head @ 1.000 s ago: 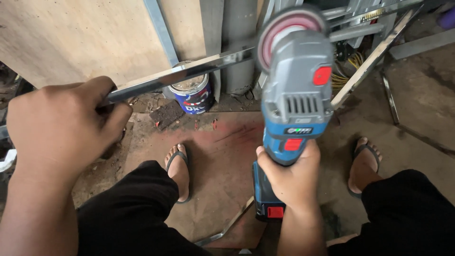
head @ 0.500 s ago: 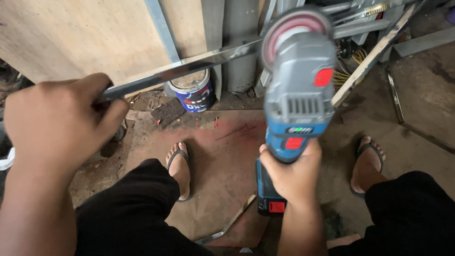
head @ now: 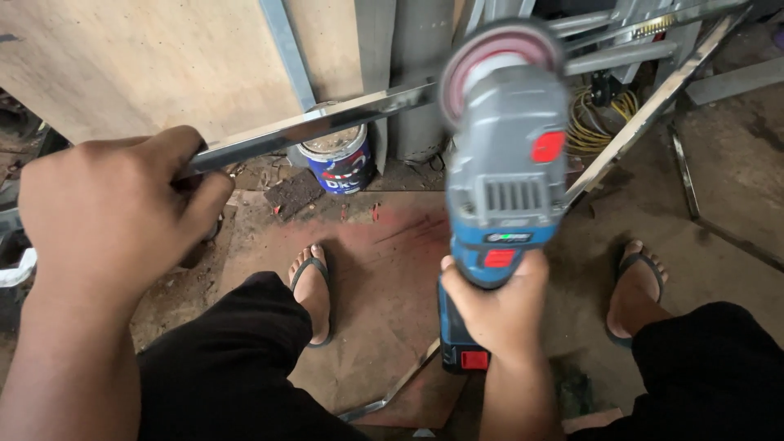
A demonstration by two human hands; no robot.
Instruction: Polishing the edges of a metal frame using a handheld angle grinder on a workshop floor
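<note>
My left hand [head: 114, 212] grips the near end of a long shiny metal bar [head: 327, 121], which runs up and to the right. My right hand [head: 498, 306] holds a blue and grey cordless angle grinder [head: 506, 171] by its body, battery end towards me. The grinder's round disc [head: 494, 53] sits at the bar, at its far part; the disc looks blurred. Below are my two feet in flip-flops [head: 312, 290] and my knees in black trousers.
A blue paint can [head: 339, 159] stands by a plywood sheet [head: 155, 65] and grey metal profiles. Yellow coiled cable [head: 600, 122] lies at the right, with more metal bars leaning [head: 653, 106]. A reddish board [head: 384, 269] covers the floor underfoot.
The view has shifted slightly; the grinder sits a little further right and lower along the bar. Both hands keep their grips.
</note>
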